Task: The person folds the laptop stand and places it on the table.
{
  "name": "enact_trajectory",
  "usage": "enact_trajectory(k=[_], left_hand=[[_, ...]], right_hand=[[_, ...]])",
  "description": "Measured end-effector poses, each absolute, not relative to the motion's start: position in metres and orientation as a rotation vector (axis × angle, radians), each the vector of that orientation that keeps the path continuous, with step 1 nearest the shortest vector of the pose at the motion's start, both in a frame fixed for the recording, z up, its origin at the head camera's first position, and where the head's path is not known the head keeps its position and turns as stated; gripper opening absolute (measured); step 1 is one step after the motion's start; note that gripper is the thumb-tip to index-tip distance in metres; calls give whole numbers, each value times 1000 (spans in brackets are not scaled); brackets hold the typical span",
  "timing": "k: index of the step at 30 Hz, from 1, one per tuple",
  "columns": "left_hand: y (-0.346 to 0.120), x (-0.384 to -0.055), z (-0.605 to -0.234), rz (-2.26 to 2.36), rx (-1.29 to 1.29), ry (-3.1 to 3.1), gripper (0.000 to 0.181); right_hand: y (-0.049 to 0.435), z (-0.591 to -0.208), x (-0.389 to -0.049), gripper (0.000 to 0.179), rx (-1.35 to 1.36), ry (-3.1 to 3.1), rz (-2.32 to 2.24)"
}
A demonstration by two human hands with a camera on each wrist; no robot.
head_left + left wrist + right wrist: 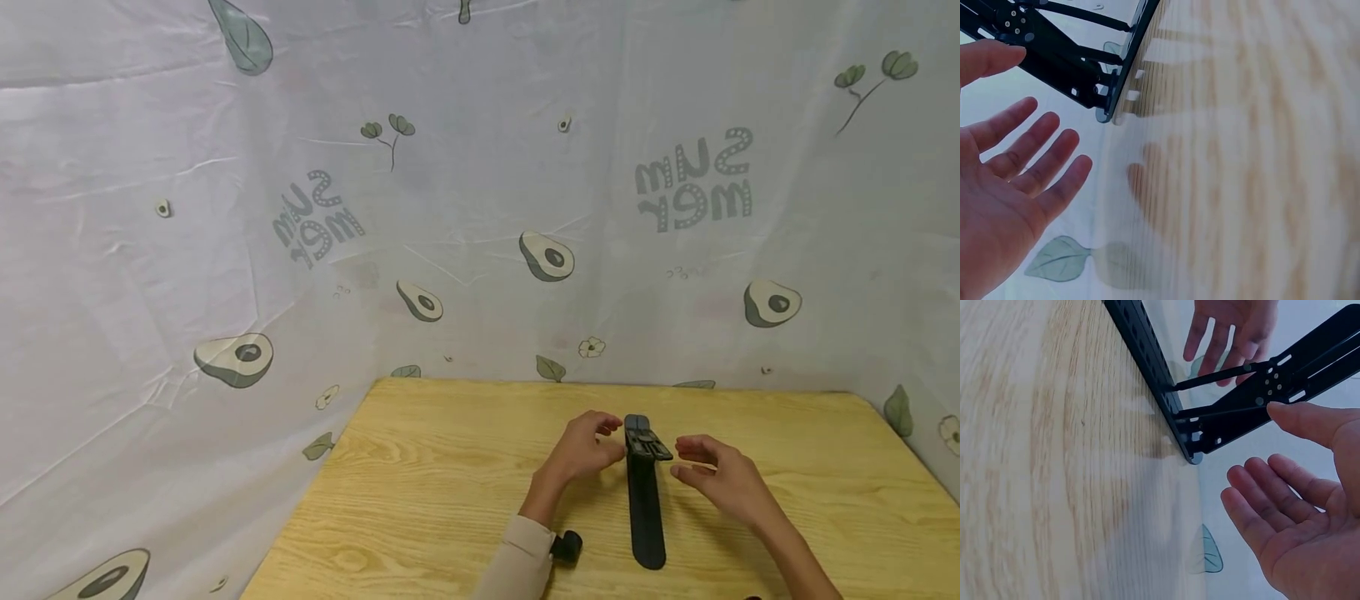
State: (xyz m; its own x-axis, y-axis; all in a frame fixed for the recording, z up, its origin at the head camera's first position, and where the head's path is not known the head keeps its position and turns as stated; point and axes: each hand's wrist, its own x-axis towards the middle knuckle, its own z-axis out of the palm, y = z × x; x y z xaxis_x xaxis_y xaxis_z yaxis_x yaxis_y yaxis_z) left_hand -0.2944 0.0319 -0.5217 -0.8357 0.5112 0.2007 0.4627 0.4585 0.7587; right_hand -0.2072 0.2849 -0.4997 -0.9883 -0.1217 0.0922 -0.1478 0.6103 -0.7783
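Observation:
A black folding stand (647,500) stands opened out on the wooden table, its long flat base strip running toward me and a slotted upper part raised on thin struts at the far end. To its left is my left hand (585,450), fingers spread and relaxed, thumb tip right at the stand's edge. My right hand (722,477) is on the other side, palm turned inward, a small gap from the raised part. In the left wrist view the thumb (991,59) overlaps the stand (1054,62). The right wrist view shows the right thumb (1304,422) beside the hinged struts (1216,378).
The light wood table (420,500) reaches back to a pale curtain (465,192) printed with avocados and leaves, which also hangs along both sides. A black wrist device (567,547) sits at the left sleeve (517,562).

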Motion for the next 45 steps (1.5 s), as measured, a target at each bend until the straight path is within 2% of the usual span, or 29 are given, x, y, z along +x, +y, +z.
enact_trajectory(k=[15, 29, 45], left_hand=[[30, -293, -519, 1377, 882, 2521, 58], [45, -293, -517, 1367, 910, 2518, 54], [42, -292, -523, 1404, 932, 2529, 40]], right_hand=[[280, -506, -227, 63, 407, -2735, 1384], [274, -508, -234, 54, 470, -2712, 1375], [267, -516, -241, 49, 481, -2712, 1365]])
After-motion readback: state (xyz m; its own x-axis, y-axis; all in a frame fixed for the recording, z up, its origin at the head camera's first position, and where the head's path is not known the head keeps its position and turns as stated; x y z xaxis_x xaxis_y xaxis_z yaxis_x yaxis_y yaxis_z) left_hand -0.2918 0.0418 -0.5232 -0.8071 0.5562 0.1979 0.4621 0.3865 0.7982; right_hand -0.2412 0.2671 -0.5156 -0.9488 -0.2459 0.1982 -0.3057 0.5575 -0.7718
